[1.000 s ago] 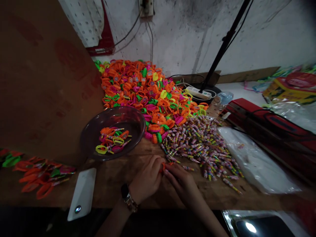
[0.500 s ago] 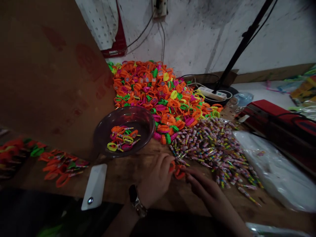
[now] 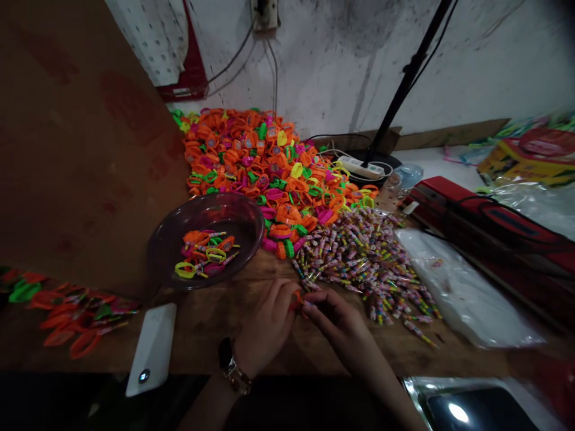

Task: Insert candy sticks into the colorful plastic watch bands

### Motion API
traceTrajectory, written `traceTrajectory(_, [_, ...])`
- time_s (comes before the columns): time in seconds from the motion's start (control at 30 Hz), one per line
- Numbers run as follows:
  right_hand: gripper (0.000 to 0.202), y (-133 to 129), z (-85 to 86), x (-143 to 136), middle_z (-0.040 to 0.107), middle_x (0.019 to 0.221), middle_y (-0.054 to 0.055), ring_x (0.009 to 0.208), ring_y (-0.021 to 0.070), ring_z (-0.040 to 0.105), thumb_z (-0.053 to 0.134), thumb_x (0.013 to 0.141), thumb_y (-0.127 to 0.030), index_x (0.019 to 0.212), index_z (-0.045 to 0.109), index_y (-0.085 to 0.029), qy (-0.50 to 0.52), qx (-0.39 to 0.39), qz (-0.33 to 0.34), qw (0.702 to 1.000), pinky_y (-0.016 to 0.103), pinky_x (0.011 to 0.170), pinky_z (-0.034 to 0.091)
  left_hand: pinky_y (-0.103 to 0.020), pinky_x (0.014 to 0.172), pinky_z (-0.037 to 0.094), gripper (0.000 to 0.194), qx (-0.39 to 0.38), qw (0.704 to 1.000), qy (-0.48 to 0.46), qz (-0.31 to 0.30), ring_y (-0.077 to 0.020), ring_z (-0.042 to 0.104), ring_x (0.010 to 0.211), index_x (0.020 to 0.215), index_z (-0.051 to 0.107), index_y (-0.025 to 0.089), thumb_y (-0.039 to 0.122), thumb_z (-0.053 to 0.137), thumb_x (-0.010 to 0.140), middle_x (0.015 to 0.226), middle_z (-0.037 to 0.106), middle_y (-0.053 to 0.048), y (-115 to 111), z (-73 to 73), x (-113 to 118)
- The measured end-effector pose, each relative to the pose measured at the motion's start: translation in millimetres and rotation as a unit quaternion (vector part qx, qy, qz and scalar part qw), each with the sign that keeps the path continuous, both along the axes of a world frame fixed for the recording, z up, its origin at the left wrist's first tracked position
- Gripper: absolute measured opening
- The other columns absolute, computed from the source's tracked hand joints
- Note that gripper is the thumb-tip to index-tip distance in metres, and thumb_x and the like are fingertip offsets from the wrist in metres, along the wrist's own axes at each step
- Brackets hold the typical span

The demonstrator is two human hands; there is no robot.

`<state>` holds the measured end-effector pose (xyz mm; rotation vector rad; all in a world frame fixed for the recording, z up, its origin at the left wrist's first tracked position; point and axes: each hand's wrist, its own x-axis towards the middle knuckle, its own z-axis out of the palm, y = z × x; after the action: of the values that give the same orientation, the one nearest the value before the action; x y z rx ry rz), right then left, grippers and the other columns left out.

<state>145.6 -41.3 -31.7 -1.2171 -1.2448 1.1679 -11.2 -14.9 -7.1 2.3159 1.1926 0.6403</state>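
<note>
My left hand (image 3: 269, 320) is closed around an orange toy watch (image 3: 297, 298) just above the wooden table. My right hand (image 3: 339, 320) meets it from the right, thumb and forefinger pinched together at the watch. A small pale, patterned end at those fingertips looks like a wrapped candy stick, though the fingers cover most of it. Just beyond the hands lies a heap of wrapped candy sticks (image 3: 359, 257). Behind that spreads a big pile of toy watches (image 3: 251, 155), mostly orange. A dark plastic bowl (image 3: 157, 239) at the left contains several watches with sticks.
A large cardboard box (image 3: 90, 149) stands at the left, with a white phone (image 3: 151, 347) and more orange watches (image 3: 74, 317) near it. Clear plastic bags (image 3: 467, 293) and a red machine (image 3: 476, 209) lie at the right. A power strip (image 3: 362, 167) sits by a black pole (image 3: 399, 102).
My right hand has moved in closer to my left, and its fingers are now pinched against the orange watch. The view has swung to the right.
</note>
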Motion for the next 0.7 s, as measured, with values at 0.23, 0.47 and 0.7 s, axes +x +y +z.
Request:
traceTrajectory(0.23, [0.028,-5,-6.5,-8,0.070,0.094,0.011,0.086,0.0220,0.066,0.052,0.086,-0.039,0.099,0.065,-0.018,-0.091,0.024,0.020,0.995,0.033,0.077,0.052,-0.040,0.094,0.048,0.030,0.053,0.997,0.056,-0.032,-0.0204,0.052,0.109,0.114,0.047,0.018,0.006,0.040,0.087,0.113,0.054,-0.009,-4,-11.2,-7])
traceTrajectory(0.47, [0.026,-15,-16.6,-24,0.069,0.086,0.009,0.077,0.0183,0.066,0.041,0.090,-0.032,0.095,0.061,-0.017,-0.139,0.052,0.033,0.988,0.025,0.067,0.050,-0.038,0.093,0.051,0.032,0.045,0.992,0.094,-0.066,-0.0201,0.054,0.109,0.114,0.046,0.018,0.004,0.039,0.086,0.113,0.056,-0.008,-6,-24.3,-20])
traceTrajectory(0.7, [0.026,-18,-32.2,-45,0.067,0.080,0.008,0.071,0.0192,0.065,0.036,0.091,-0.031,0.089,0.058,-0.017,-0.166,0.027,0.016,0.986,0.027,0.070,0.049,-0.040,0.093,0.052,0.044,0.082,0.983,0.159,-0.040,-0.0229,0.053,0.115,0.120,0.045,0.017,0.000,0.037,0.080,0.118,0.056,-0.010,-14,-38.7,-35])
